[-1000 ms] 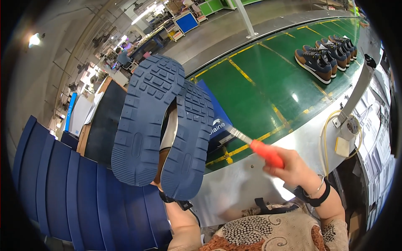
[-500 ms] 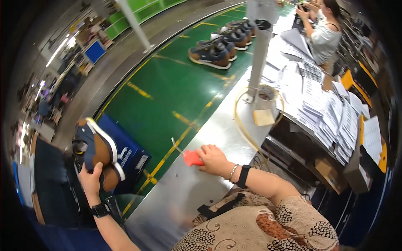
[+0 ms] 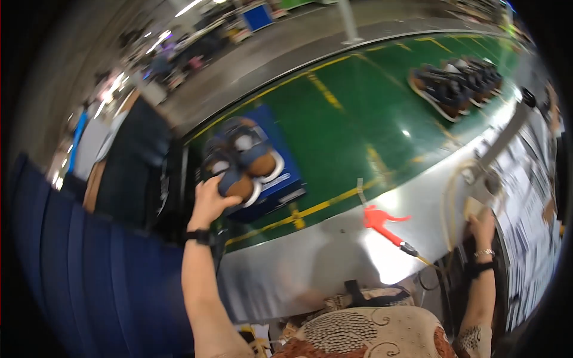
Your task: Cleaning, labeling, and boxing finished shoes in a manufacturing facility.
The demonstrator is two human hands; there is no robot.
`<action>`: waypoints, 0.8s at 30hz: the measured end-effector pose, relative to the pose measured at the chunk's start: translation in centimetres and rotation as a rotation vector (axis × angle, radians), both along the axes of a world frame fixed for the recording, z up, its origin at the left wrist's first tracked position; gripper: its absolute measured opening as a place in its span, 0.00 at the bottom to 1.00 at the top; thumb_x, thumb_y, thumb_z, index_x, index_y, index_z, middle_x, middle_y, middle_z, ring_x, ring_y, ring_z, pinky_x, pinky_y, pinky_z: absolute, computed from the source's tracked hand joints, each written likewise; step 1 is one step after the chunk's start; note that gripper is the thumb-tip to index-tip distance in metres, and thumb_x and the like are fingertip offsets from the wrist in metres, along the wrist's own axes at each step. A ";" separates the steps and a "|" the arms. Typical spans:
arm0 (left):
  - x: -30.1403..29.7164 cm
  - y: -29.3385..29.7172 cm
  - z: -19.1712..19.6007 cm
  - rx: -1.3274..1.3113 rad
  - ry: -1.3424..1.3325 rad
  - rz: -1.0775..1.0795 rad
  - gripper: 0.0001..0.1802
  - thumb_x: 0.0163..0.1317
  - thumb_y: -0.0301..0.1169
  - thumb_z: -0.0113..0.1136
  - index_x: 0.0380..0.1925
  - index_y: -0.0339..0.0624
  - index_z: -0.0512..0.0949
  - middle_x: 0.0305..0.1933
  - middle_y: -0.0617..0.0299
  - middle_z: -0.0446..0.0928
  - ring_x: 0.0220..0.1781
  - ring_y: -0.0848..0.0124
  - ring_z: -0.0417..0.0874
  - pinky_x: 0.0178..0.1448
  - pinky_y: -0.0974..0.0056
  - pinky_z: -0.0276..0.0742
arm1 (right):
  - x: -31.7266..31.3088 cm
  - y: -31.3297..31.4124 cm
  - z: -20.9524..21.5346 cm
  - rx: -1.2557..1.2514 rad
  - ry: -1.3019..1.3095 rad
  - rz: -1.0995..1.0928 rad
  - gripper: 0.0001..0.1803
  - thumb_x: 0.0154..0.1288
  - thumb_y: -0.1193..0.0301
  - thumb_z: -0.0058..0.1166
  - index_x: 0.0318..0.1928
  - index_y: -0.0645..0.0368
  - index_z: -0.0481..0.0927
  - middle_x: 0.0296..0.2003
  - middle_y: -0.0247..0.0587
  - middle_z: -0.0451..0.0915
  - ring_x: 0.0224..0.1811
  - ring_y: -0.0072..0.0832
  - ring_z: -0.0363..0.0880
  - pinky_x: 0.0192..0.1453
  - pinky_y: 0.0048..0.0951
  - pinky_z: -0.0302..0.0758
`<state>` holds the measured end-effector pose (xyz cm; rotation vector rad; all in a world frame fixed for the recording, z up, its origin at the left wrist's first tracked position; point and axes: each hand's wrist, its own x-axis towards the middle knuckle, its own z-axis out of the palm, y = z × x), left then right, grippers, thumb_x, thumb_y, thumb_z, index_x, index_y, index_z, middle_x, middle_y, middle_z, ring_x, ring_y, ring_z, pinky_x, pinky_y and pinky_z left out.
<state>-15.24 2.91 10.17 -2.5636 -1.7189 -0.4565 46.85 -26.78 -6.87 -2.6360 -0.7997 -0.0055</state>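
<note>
Left arm up from lower edge, forearm near vertical, dark watch band at wrist. Left hand [image 3: 210, 200] raised, fingers curled shut around heel of the pair of shoes [image 3: 242, 162], gripping from below. Right arm along right rim, forearm upright, dark band and thin bracelet at wrist. Right hand [image 3: 482, 227] well right of the shoes, back toward camera, fingers bent; blurred, grip not readable. Hands well apart

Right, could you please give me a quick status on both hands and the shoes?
Left hand grips pair of shoes over blue box on green belt. Right hand at table edge, holds nothing visible. Red air gun lies on metal table, untouched.
</note>
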 end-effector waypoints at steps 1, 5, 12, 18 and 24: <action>0.1 -1.1 1.1 -0.003 -0.025 0.046 0.39 0.34 0.46 0.74 0.46 0.34 0.75 0.45 0.44 0.77 0.49 0.49 0.77 0.62 0.53 0.64 | -0.8 0.8 1.1 0.004 0.022 -0.018 0.26 0.46 0.65 0.60 0.47 0.56 0.69 0.42 0.57 0.77 0.46 0.56 0.75 0.49 0.49 0.72; 2.2 -3.8 6.3 -0.039 -0.523 0.153 0.29 0.43 0.41 0.73 0.40 0.32 0.76 0.39 0.53 0.80 0.43 0.60 0.79 0.53 0.62 0.70 | 3.4 2.9 -2.8 -0.048 -0.130 0.050 0.25 0.46 0.71 0.59 0.47 0.63 0.70 0.40 0.52 0.78 0.44 0.49 0.77 0.49 0.43 0.73; 2.5 -11.4 14.3 -0.210 -1.802 -0.320 0.29 0.67 0.53 0.45 0.49 0.36 0.73 0.49 0.56 0.77 0.48 0.65 0.79 0.57 0.63 0.72 | -0.3 1.5 1.0 0.539 0.470 0.215 0.19 0.57 0.77 0.52 0.51 0.67 0.72 0.43 0.39 0.77 0.42 0.26 0.75 0.48 0.23 0.71; 9.8 -11.6 6.0 -0.819 -2.061 -0.603 0.25 0.71 0.46 0.40 0.52 0.36 0.72 0.52 0.55 0.76 0.53 0.63 0.77 0.59 0.60 0.72 | -15.0 4.3 11.7 0.788 0.857 0.650 0.16 0.57 0.79 0.52 0.47 0.64 0.72 0.38 0.34 0.75 0.43 0.21 0.72 0.48 0.24 0.70; 17.7 -13.4 -7.5 -1.431 -2.116 -0.369 0.24 0.71 0.45 0.37 0.52 0.37 0.72 0.53 0.56 0.76 0.54 0.64 0.77 0.58 0.61 0.72 | -20.9 -0.2 15.1 0.368 1.211 0.760 0.19 0.50 0.77 0.65 0.42 0.62 0.72 0.32 0.31 0.75 0.33 0.15 0.73 0.38 0.19 0.71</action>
